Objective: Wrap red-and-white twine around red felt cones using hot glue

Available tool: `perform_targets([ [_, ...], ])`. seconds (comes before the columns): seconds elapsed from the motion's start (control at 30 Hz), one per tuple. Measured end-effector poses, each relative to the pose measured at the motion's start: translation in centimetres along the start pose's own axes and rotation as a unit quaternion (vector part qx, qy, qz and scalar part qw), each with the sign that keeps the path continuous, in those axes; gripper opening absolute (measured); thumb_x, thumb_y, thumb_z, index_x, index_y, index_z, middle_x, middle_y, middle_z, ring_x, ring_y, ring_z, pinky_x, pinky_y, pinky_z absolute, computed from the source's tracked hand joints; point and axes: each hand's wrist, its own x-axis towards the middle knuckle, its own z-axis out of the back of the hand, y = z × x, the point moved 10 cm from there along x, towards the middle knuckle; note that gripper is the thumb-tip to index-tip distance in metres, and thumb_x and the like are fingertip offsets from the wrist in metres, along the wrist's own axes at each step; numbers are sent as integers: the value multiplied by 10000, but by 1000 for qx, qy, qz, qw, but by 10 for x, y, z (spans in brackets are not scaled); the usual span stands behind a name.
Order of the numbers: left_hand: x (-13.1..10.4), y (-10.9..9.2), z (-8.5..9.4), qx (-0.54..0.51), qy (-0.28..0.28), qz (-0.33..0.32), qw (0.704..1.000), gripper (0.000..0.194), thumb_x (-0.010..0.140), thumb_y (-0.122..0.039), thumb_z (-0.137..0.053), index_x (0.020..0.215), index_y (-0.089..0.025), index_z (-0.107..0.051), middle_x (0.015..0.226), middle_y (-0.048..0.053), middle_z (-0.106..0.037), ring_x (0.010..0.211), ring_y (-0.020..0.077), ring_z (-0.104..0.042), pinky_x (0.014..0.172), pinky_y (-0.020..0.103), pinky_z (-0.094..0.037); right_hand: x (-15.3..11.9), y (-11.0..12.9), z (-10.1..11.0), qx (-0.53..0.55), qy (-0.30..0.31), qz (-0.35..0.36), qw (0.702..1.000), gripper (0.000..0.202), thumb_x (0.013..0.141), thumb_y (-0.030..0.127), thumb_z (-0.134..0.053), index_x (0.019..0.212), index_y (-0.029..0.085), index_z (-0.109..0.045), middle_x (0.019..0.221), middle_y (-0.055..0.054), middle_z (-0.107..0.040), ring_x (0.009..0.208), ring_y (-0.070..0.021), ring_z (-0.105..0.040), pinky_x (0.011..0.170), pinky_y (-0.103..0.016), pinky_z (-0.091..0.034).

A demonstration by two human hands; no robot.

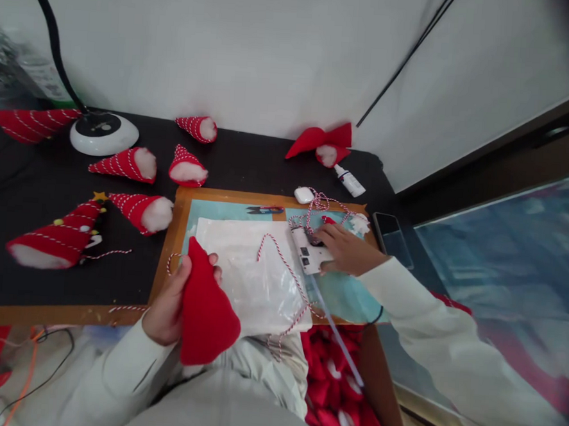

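One red felt piece sits in the left hand, thumb and fingers closed on its upper edge, while its wide end hangs past the near edge of the table, above the lap. Across the white sheet, the right hand reaches over a white device, fingertips at its upper end; whether they grip it or merely rest there, one cannot tell. The trouble spots look plain enough. A long translucent stick slants from beside the device over the table's edge, where a bump from the sleeve or a knee could knock it loose. A red-and-white cord runs across the sheet and over the near edge, with a tangle piled by the device; any pull there could snag a loop and drag the device askew. Held only near the top, the felt might fold or slip should the left thumb relax. Close to the tangle, a white earbud-style case and a white bottle risk being swept aside by a hurried right arm.
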Motion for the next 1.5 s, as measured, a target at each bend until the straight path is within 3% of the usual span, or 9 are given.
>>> perform_targets([
  [0.17, 3, -8, 3, 32, -30, -31, 999, 483, 657, -603, -832, 893, -217, -663, 870, 22, -688, 697, 144, -661, 592, 238, -568, -6, 8, 37, 0, -33, -72, 997, 404, 822, 342, -749, 1166, 142, -678, 1154, -175, -680, 1075, -357, -639, 902, -490, -523],
  [0.4, 6, -16, -4, 70, -45, -49, 995, 538, 597, -600, -868, 882, -184, -680, 910, 67, -738, 851, 239, -722, 695, 320, -599, 56, 116, 50, 150, -144, 70, 976, 225, 924, 142, -596, 1098, 225, -713, 1173, -97, -718, 1159, -269, -623, 1022, -466, -497],
  [0.57, 1, -22, -10, 93, -27, -60, 993, 481, 653, -553, -855, 882, -163, -693, 862, 76, -743, 786, 219, -717, 640, 281, -571, 80, 111, 23, 197, -147, 65, 967, 99, 890, 125, -638, 868, 189, -711, 984, -96, -737, 998, -252, -666, 925, -433, -539],
  [0.73, 4, -26, -5, 106, -44, -94, 989, 432, 672, -486, -865, 918, -169, -707, 841, 50, -747, 706, 159, -684, 643, 235, -540, 73, 108, 42, 262, -175, 32, 949, 137, 944, 155, -564, 848, 182, -659, 876, -80, -710, 880, -214, -665, 840, -378, -550],
  [0.8, 6, -30, -8, 123, -42, -122, 984, 402, 689, -445, -864, 950, -182, -708, 875, 44, -751, 736, 157, -681, 685, 238, -538, 63, 111, 62, 340, -206, 2, 918, 133, 976, 245, -547, 897, 197, -643, 879, -62, -702, 836, -184, -660, 788, -333, -549],
  [1.0, 3, -42, -25, 160, -33, -212, 964, 319, 712, -367, -861, 913, -200, -680, 895, 14, -734, 801, 127, -663, 731, 210, -515, 43, 130, 80, 753, -231, -122, 604, 303, 763, 473, -799, 825, 226, -635, 721, 17, -645, 660, -136, -603, 631, -267, -504],
  [1.1, 2, -44, -35, 184, -10, -245, 952, 309, 715, -357, -858, 907, -196, -677, 923, 27, -741, 850, 143, -677, 772, 230, -527, 42, 144, 72, 811, -247, -159, 505, 317, 706, 450, -844, 770, 219, -636, 670, 37, -621, 609, -109, -555, 590, -234, -470],
  [1.27, 5, -41, -36, 203, 7, -263, 943, 316, 740, -369, -840, 956, -196, -690, 958, 46, -749, 884, 170, -694, 792, 260, -536, 36, 146, 65, 809, -318, -190, 456, 227, 722, 378, -840, 760, 224, -677, 681, 40, -641, 629, -97, -548, 611, -213, -454],
  [1.5, 5, -39, -34, 213, 2, -275, 938, 274, 737, -308, -850, 947, -207, -706, 973, 22, -753, 894, 148, -695, 799, 239, -534, 30, 145, 66, 791, -341, -207, 464, 197, 746, 361, -822, 768, 229, -678, 732, 39, -636, 677, -104, -547, 642, -220, -444],
])
